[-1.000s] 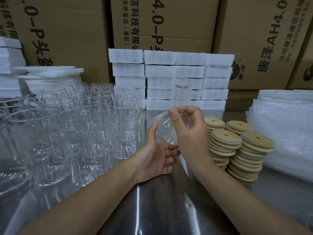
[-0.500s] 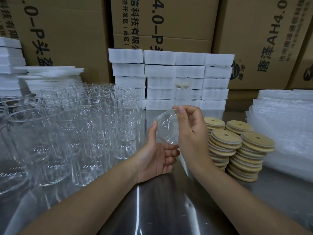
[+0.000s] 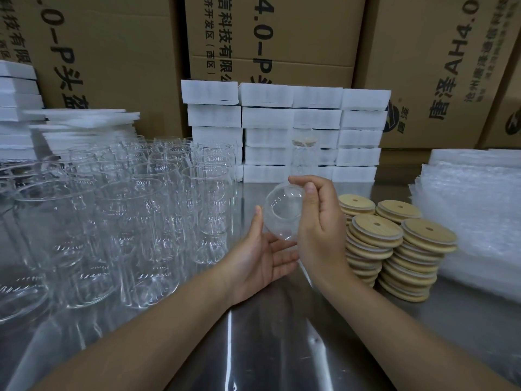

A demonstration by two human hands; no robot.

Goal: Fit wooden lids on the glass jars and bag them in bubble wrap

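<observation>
1. Steel table [image 3: 267, 348], both forearms over the near edge.
2. Left hand [image 3: 262, 258]: palm up, fingers relaxed and spread, just under the glass jar [image 3: 282, 213]; contact unclear.
3. Right hand [image 3: 321, 230]: thumb and fingers curled round the jar, held tilted above table centre, mouth toward camera.
4. Right: wooden lids [image 3: 394, 244] in stacks, then bubble wrap [image 3: 473, 215].
5. Left: empty jars [image 3: 127, 210], upright, clustered.
6. Far: foam blocks [image 3: 287, 131], cardboard boxes [image 3: 276, 38] behind.

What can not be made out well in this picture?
Head view only.
Glass jar: right side hidden by the right hand.
Wooden lids: near stacks partly hidden behind the right forearm.
Bubble wrap: cut off by the right edge.
Cartons: print cut by the top edge.
</observation>
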